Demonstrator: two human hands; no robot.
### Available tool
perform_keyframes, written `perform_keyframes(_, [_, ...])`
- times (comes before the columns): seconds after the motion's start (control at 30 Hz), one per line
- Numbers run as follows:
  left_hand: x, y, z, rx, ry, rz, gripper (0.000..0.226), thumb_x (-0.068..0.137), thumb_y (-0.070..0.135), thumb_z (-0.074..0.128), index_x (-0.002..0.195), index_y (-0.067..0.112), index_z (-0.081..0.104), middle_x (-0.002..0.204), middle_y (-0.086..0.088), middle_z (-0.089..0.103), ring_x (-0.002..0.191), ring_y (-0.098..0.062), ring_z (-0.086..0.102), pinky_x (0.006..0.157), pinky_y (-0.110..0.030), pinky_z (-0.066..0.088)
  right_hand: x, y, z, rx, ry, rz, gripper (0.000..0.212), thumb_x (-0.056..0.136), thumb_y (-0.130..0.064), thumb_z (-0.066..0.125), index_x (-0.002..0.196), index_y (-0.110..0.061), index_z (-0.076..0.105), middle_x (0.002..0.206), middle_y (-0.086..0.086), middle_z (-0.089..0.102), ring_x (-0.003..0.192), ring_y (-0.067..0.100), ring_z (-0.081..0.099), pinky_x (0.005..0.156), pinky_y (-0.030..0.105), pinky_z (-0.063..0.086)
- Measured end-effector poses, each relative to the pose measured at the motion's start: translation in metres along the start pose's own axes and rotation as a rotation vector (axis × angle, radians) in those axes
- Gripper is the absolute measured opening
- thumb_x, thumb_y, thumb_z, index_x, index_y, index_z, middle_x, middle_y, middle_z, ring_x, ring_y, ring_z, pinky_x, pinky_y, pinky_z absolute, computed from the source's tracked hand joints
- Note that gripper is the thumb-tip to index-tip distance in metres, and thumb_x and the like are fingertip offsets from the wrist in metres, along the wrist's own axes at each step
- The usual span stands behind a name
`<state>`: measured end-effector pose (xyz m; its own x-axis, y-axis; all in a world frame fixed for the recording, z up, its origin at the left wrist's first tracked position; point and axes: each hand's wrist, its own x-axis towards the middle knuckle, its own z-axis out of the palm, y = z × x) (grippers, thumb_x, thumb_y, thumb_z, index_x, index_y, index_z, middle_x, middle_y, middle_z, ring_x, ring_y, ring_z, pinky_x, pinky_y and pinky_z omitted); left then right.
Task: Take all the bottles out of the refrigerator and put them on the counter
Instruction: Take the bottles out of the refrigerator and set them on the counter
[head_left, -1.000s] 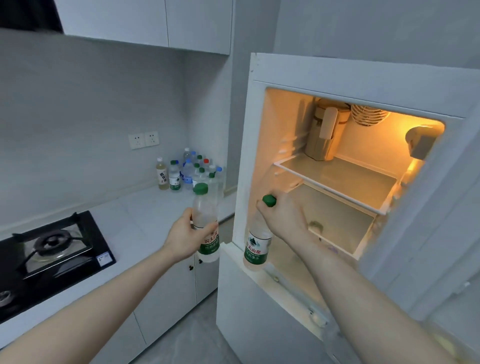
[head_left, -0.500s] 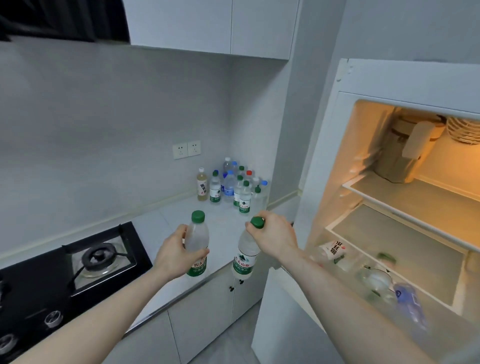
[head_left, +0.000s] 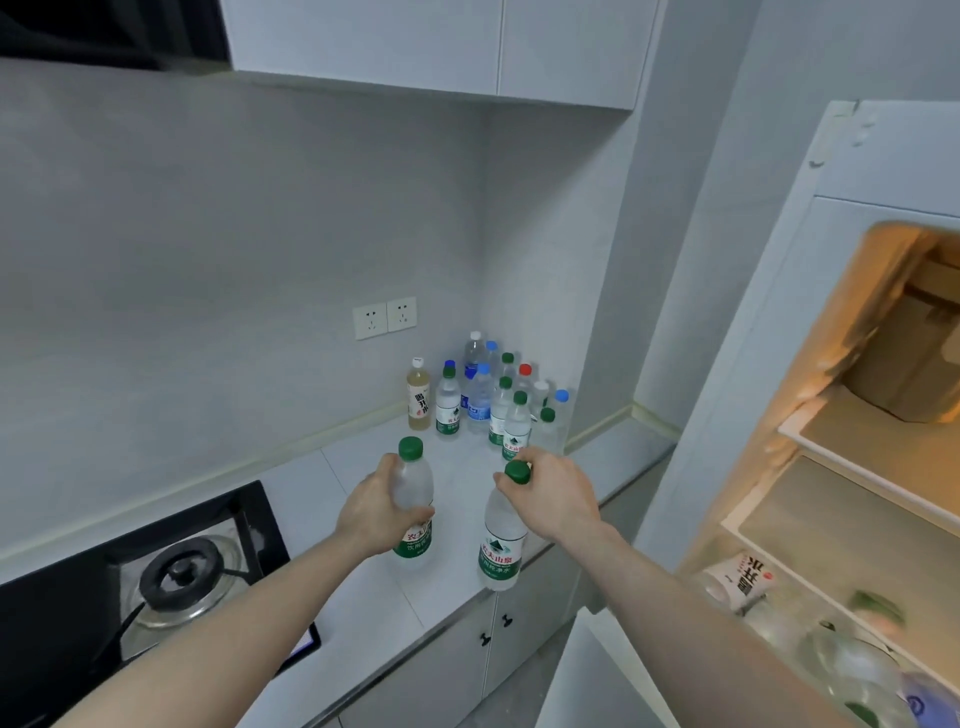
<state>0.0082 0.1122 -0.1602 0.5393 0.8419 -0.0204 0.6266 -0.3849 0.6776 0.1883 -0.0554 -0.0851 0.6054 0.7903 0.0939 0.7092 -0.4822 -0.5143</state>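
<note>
Pale grey walls (head_left: 208, 249) meet in a corner, a double wall socket (head_left: 385, 318) set just left of it. White upper cabinets (head_left: 431, 47) hang above the socket; below it, white base cabinets (head_left: 457, 665) with small dark knobs. A black gas hob (head_left: 130, 597) sits well left.

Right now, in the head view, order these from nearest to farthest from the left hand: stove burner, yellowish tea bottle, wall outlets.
From the left hand:
1. Yellowish tea bottle, behind it, left end of the bottle cluster.
2. Stove burner, to its left.
3. Wall outlets, up on the back wall.
</note>
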Motion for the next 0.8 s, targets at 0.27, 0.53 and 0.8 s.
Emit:
perform_keyframes(0.27, [0.102,0.008,0.023,0.099,-0.019,-0.033,0.070,0.063,0.042,0.089,0.119,0.026,0.051,0.109,0.002,0.050,0.102,-0.024,0.058,0.083,-0.039,0.053,0.101,0.027,0.027,-0.049,-0.071,-0.002,0.025,0.090,-0.049,0.060,0.094,-0.025,0.061,0.087,-0.002,0.066,0.081,0.023,0.059,0.066,0.031,0.043])
perform_keyframes(0.53, [0.202,0.013,0.043,0.120,-0.017,-0.021,0.091,0.066,0.043,0.089,0.143,0.029,0.041,0.126,-0.003,0.059,0.114,-0.026,0.059,0.092,-0.040,0.052,0.186,0.039,0.054,-0.100,-0.112,0.018,0.028,0.094,-0.045,0.055,0.103,-0.018,0.060,0.093,0.003,0.068,0.084,0.024,0.059,0.071,0.033,0.047])
perform_keyframes(0.8, [0.293,0.002,0.074,0.172,-0.138,0.006,0.082,0.068,0.042,0.086,0.138,0.031,0.045,0.120,-0.001,0.064,0.108,-0.028,0.062,0.081,-0.036,0.054,0.251,0.042,0.090,-0.134,-0.104,0.085,0.034,0.095,-0.048,0.050,0.106,-0.017,0.057,0.099,0.005,0.067,0.093,0.028,0.063,0.068,0.033,0.042])
